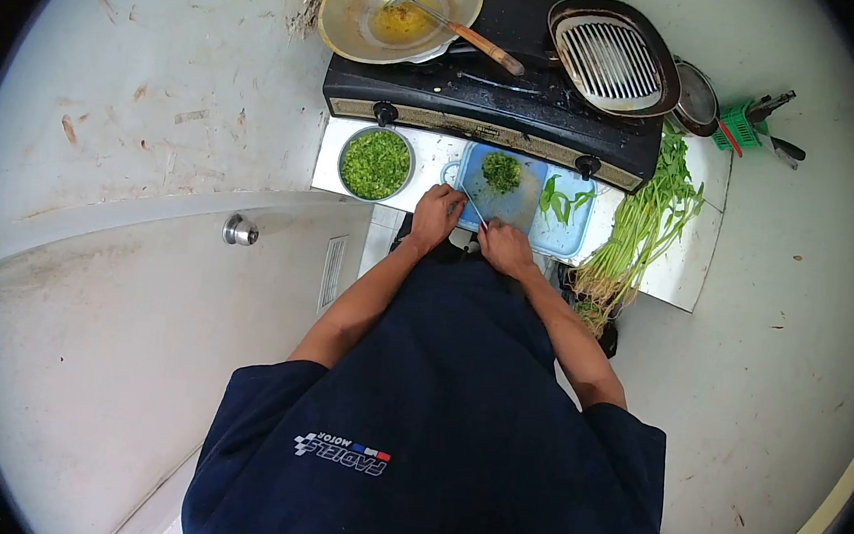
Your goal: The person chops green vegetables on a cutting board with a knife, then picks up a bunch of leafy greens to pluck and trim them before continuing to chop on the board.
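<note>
My right hand is closed around the handle of a knife, whose thin blade points up and to the left over the blue cutting board. Close to the blade's tip, at the board's left edge, my left hand has its fingers drawn together; what they hold, if anything, is too small to make out. A small heap of chopped greens sits on the board beyond the blade. Several loose green leaves lie on the board's right part. Left of the board stands a round metal bowl full of chopped greens.
A black gas stove runs behind the board, carrying a wok with a wooden-handled spatula and a grill pan. Rooted leafy greens hang over the counter's front edge at right. Beyond is a green utensil basket.
</note>
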Motion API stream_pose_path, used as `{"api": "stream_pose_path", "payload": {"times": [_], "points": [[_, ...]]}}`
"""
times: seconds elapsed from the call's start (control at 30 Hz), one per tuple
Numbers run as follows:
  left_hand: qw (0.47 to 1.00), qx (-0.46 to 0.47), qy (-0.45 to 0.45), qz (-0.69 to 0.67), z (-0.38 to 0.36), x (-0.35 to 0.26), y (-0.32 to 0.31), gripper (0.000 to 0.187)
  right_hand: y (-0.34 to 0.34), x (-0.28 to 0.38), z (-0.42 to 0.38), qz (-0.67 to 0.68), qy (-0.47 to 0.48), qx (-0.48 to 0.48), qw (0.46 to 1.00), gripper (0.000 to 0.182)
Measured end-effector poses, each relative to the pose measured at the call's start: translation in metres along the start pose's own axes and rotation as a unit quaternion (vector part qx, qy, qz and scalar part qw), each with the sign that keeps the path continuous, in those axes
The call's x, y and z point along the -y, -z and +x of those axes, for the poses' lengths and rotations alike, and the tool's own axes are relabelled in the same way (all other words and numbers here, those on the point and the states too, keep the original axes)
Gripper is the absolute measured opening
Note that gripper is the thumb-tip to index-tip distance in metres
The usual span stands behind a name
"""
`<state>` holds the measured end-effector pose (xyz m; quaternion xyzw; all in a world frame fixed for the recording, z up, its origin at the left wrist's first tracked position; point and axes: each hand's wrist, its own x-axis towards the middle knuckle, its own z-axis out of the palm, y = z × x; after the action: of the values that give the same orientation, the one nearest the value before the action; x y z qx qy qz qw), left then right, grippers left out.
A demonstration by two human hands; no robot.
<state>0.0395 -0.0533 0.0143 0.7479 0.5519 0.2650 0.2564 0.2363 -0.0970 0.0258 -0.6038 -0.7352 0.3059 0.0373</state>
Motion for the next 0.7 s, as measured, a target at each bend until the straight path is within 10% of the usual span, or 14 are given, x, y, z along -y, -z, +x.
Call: {"api": "stream_pose_path", "payload": {"times": [0.7], "points": [[1.000,-0.011,-0.002,0.009,-0.0040,0.0026,-0.0004,0.010,-0.0031,-0.0027,0.0024,0.008,-0.011,0.000,1.000,0.044]]}}
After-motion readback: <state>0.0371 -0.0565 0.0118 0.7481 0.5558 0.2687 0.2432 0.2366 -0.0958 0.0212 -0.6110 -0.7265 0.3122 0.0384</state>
